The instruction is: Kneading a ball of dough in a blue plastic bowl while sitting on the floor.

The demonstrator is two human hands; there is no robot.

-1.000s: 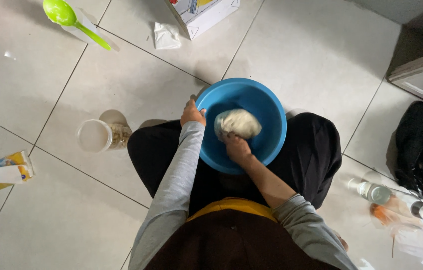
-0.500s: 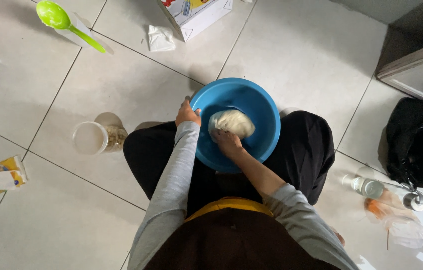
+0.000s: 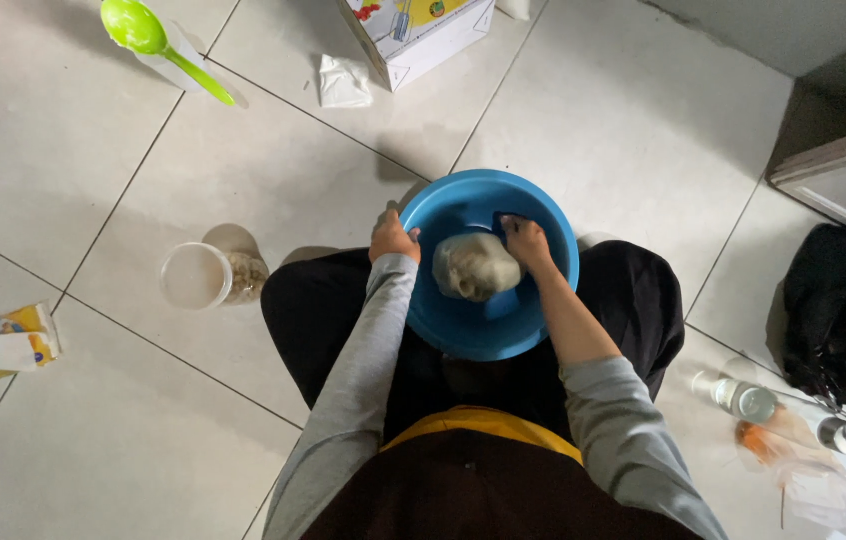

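The left hand (image 3: 394,238) grips the rim of the blue bowl (image 3: 463,335), fingers closed over the edge. The right hand (image 3: 526,240) presses against the dough (image 3: 475,266) lying at the bowl's centre; its finger spread cannot be told. Risk: the bowl rests across the lap, so uneven pressure could tip it. Nearby on the tiles: a plastic cup (image 3: 195,276), a green spoon (image 3: 158,43), a carton (image 3: 421,30), bottles (image 3: 743,398), none obstructing.
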